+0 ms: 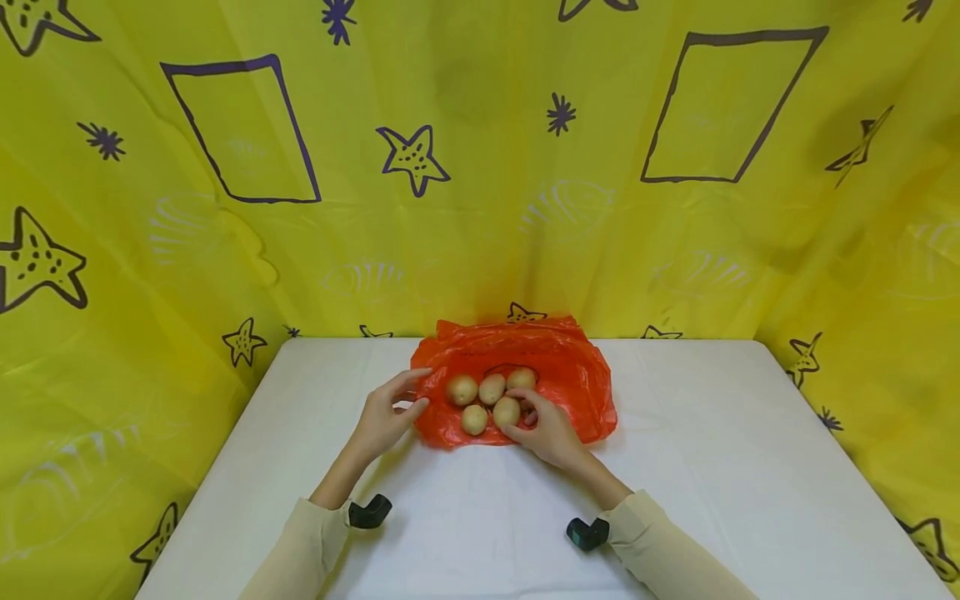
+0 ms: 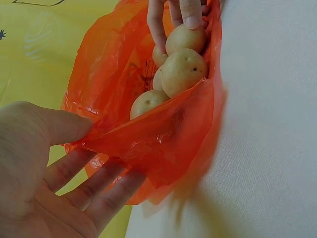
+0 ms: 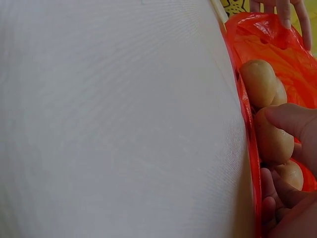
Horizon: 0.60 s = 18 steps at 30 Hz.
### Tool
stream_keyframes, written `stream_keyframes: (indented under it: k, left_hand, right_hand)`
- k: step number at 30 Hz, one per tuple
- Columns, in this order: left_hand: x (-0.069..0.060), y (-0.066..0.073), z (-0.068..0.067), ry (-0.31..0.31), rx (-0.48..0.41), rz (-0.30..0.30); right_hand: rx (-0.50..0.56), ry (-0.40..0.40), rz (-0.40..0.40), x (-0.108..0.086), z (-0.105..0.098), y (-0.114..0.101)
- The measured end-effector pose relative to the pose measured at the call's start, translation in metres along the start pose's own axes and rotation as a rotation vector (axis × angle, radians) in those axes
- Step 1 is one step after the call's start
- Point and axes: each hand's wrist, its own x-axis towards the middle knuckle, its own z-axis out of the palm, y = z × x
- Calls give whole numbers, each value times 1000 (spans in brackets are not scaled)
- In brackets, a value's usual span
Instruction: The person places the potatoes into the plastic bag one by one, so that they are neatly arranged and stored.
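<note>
Several small pale-brown potatoes lie together inside a red plastic bag, whose mouth faces the front. My left hand pinches the bag's left edge, thumb on the inner side and fingers behind the plastic. At the front right of the group, my right hand grips one potato between thumb and fingers. This potato touches or nearly touches its neighbours in the bag. In the right wrist view, the right thumb lies across the gripped potato.
The bag stands at the back middle of a white-covered table. Behind it and on both sides hangs a yellow curtain with drawn stars and shells. A dark wrist camera is strapped to the left wrist, another camera to the right.
</note>
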Motion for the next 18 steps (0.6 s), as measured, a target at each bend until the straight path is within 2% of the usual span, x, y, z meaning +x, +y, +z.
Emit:
stream_keyframes:
  k: [3, 6, 13, 18]
  left_hand:
    - [2, -15, 2, 9, 4, 1]
    - [2, -22, 1, 4, -4, 8]
    - [2, -24, -2, -10, -27, 19]
    - [1, -24, -4, -21, -19, 24]
  right_hand:
    - [-2, -5, -2, 0, 0, -2]
    - [-1, -13, -5, 1, -2, -2]
    - [26, -82, 13, 1, -8, -5]
    - [35, -136, -15, 2, -14, -6]
